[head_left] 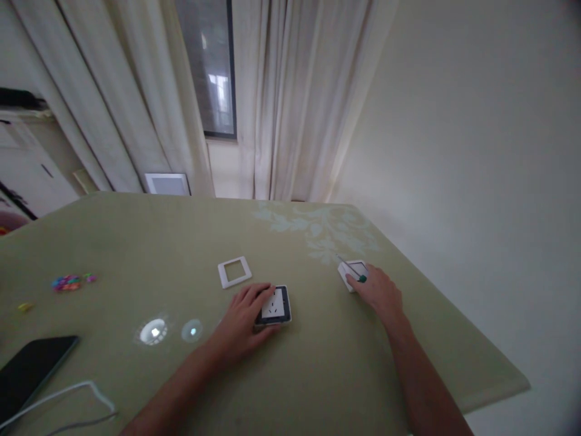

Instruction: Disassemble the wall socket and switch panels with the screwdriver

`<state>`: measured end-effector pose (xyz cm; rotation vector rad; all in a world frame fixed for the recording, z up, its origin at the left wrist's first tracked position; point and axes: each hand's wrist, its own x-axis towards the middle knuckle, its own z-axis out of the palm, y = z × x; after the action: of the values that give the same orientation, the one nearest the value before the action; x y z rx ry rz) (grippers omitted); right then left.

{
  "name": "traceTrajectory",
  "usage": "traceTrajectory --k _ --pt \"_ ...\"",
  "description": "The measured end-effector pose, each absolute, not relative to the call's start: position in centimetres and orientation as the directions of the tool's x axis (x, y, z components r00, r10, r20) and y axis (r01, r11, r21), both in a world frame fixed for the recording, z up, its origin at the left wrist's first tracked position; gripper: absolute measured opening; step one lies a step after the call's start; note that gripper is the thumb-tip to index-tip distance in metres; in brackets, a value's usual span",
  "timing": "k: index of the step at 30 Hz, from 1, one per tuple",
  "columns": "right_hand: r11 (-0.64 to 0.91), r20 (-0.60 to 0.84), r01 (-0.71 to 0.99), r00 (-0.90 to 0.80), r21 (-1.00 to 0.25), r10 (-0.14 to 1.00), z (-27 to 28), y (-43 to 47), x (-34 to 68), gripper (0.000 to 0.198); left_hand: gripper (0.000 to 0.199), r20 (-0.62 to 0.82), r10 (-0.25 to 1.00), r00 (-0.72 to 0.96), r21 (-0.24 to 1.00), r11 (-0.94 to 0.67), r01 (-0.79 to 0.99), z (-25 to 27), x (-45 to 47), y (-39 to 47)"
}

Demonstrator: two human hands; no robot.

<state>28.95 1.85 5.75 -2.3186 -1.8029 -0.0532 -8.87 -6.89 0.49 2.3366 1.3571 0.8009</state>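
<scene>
Around the left side of a white wall socket with a dark frame (273, 306), my left hand (245, 315) is closed, fingers over its top edge and thumb along the bottom. The socket lies face up on the table. My right hand (379, 292) is closed on a screwdriver (349, 266) with a green handle, its thin shaft pointing away to the left. Beneath the screwdriver is a white box-like part (344, 277), partly hidden by the hand. A white square cover frame (222, 275) rests beyond my left hand.
The table's green cover (318, 375) reaches the wall at right. Small colourful pieces (68, 282) and a yellow piece (25, 307) lie at left. A black tablet-like device (36, 363) and a white cable (59, 392) occupy the near left. Light curtains (299, 109) hang behind.
</scene>
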Motion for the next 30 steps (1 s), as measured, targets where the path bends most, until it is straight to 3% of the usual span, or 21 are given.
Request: traceTrajectory --k 6,13,17,24,30 --pt "-0.23 0.204 0.96 0.261 -0.163 0.944 5.6 1.7 28.7 0.063 0.083 0.288 0.852 0.437 0.57 -0.519 0.636 0.5 -8.8 -7.4" --pt "-0.227 0.258 0.953 0.274 -0.199 0.926 6.0 1.5 28.6 0.061 0.074 0.259 0.867 0.426 0.63 -0.486 0.606 0.9 -8.7 -7.9" --pt "-0.179 0.259 0.962 0.23 -0.206 0.938 6.9 1.8 26.6 0.07 0.079 0.246 0.876 0.416 0.645 -0.468 0.604 1.1 -8.7 -7.6" --pt "0.123 0.151 0.974 -0.095 -0.191 0.984 7.0 5.0 17.1 0.063 0.046 0.328 0.926 0.185 0.572 -0.351 0.742 -0.2 -10.9 -5.6" --pt "0.132 0.094 0.975 -0.117 -0.181 0.989 5.7 6.4 12.6 0.054 0.038 0.37 0.925 0.084 0.514 -0.279 0.811 -0.6 -14.1 -4.4"
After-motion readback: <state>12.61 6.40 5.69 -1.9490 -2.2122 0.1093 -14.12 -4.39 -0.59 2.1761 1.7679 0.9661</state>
